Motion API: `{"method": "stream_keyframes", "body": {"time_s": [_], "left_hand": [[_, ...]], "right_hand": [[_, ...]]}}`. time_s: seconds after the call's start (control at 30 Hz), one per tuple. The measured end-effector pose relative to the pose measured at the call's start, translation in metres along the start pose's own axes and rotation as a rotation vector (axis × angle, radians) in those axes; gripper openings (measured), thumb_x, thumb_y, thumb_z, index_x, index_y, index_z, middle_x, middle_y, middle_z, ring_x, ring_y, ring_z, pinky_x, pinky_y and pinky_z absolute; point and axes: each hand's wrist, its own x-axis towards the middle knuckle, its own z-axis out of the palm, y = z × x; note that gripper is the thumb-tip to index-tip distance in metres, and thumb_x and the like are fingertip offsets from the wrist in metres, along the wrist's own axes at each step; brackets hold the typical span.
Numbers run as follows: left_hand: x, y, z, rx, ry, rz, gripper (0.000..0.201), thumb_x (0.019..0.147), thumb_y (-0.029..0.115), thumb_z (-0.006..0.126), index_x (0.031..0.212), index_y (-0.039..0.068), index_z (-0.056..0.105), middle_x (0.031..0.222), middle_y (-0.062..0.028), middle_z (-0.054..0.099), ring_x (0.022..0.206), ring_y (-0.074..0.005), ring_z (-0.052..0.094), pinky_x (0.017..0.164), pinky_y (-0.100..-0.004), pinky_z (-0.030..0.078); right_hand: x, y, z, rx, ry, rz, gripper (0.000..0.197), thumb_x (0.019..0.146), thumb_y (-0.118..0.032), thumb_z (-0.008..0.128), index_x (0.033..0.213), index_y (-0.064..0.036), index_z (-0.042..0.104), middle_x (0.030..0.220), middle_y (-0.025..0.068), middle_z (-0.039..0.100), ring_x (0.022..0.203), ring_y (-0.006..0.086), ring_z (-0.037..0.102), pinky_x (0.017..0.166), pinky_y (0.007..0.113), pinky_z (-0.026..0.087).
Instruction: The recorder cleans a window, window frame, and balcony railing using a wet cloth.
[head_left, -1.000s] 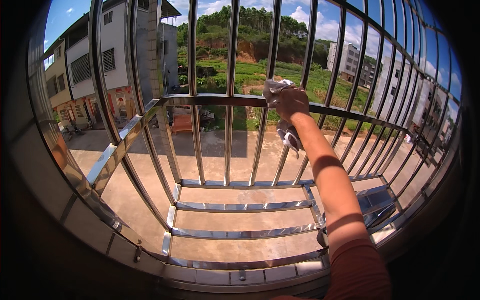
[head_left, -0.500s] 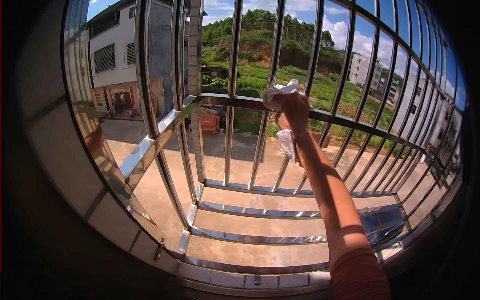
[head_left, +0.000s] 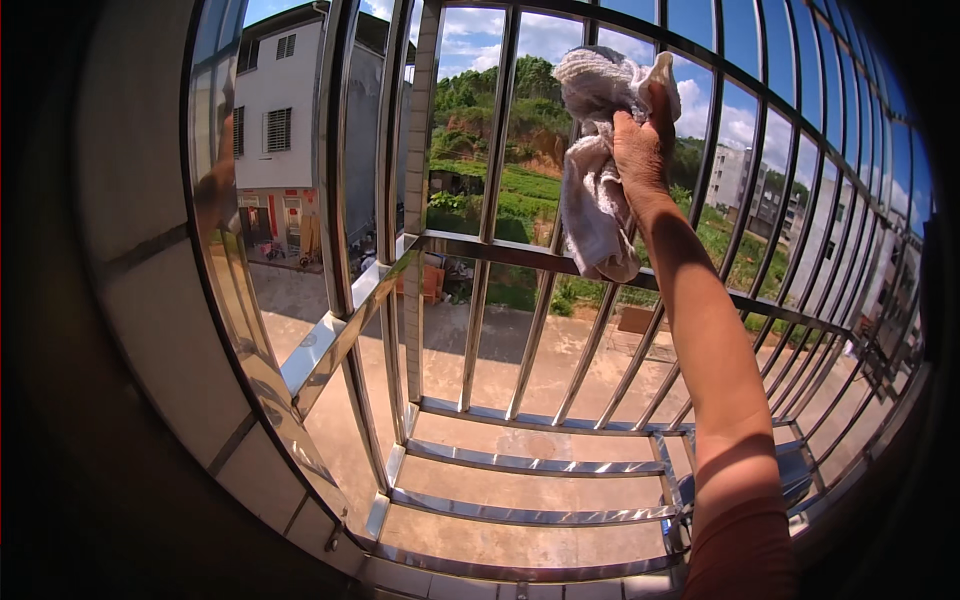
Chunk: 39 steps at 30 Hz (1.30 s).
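Note:
My right hand [head_left: 642,155] is raised out in front, its fingers closed on a bunched, off-white cleaning cloth [head_left: 592,205]. The upper wad of cloth lies against the upright metal bars [head_left: 500,130] of a window cage, above the middle crossbar [head_left: 500,251]. A loose end dangles down in front of that crossbar. Cloth hides part of the fingers and the stretch of bar behind it. My left hand is out of sight.
Shiny bars also form the cage's left side and floor slats [head_left: 530,463]. A tiled wall edge [head_left: 180,330] runs down the left. Something blue [head_left: 795,478] sits at the cage's lower right. Beyond are a concrete yard, buildings [head_left: 280,130] and a green hillside.
My right hand has moved up from the middle crossbar to the upright bars above it, carrying the cloth. More of the cloth now hangs loose. The view has shifted slightly.

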Motion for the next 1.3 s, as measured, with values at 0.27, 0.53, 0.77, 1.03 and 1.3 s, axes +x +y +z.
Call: {"method": "stream_keyframes", "body": {"time_s": [0.27, 0.53, 0.77, 1.03, 1.3], "left_hand": [[-0.013, -0.030, -0.011, 0.145, 0.130, 0.227, 0.018, 0.094, 0.017, 0.055, 0.099, -0.001, 0.056, 0.102, -0.0183, 0.052, 0.089, -0.0367, 0.059, 0.076, -0.0499, 0.052], [0.032, 0.009, -0.010, -0.068, -0.010, -0.152, 0.019, 0.093, 0.015, 0.056, 0.101, -0.001, 0.052, 0.103, -0.0167, 0.052, 0.091, -0.0357, 0.060, 0.081, -0.0466, 0.052], [0.049, 0.011, -0.011, -0.425, 0.110, -0.260, 0.022, 0.095, 0.016, 0.049, 0.102, -0.003, 0.056, 0.108, -0.0241, 0.057, 0.097, -0.0424, 0.058, 0.083, -0.0476, 0.049], [0.023, 0.014, 0.002, -0.192, 0.117, -0.237, 0.021, 0.094, 0.017, 0.051, 0.098, -0.004, 0.057, 0.109, -0.0265, 0.056, 0.089, -0.0412, 0.060, 0.082, -0.0469, 0.050], [0.009, 0.021, 0.009, -0.388, 0.225, -0.476, 0.032, 0.093, 0.022, 0.054, 0.106, -0.008, 0.057, 0.105, -0.0256, 0.056, 0.097, -0.0411, 0.056, 0.084, -0.0486, 0.048]], "right_hand": [[-0.011, -0.004, 0.065, -0.166, -0.193, 0.047, 0.068, 0.073, -0.044, 0.069, 0.119, 0.0009, 0.048, 0.107, 0.0242, 0.061, 0.102, 0.0405, 0.058, 0.086, 0.043, 0.048], [-0.126, 0.006, -0.036, -0.614, -0.604, 0.464, 0.040, 0.074, -0.034, 0.063, 0.084, 0.0039, 0.068, 0.085, 0.0281, 0.065, 0.086, 0.0415, 0.063, 0.079, 0.044, 0.049], [-0.052, -0.033, -0.089, -0.659, -0.755, 0.226, 0.043, 0.068, -0.038, 0.065, 0.082, 0.0019, 0.069, 0.090, 0.0277, 0.066, 0.090, 0.0409, 0.064, 0.082, 0.043, 0.050], [0.125, 0.104, -0.034, -0.368, -0.380, -0.117, 0.044, 0.078, -0.032, 0.066, 0.103, 0.0046, 0.065, 0.101, 0.0217, 0.067, 0.095, 0.0339, 0.065, 0.078, 0.042, 0.050], [-0.063, 0.068, -0.100, -0.559, -0.513, 0.484, 0.050, 0.071, -0.041, 0.068, 0.093, 0.0044, 0.066, 0.089, 0.0261, 0.067, 0.088, 0.0406, 0.064, 0.077, 0.043, 0.052]]}}
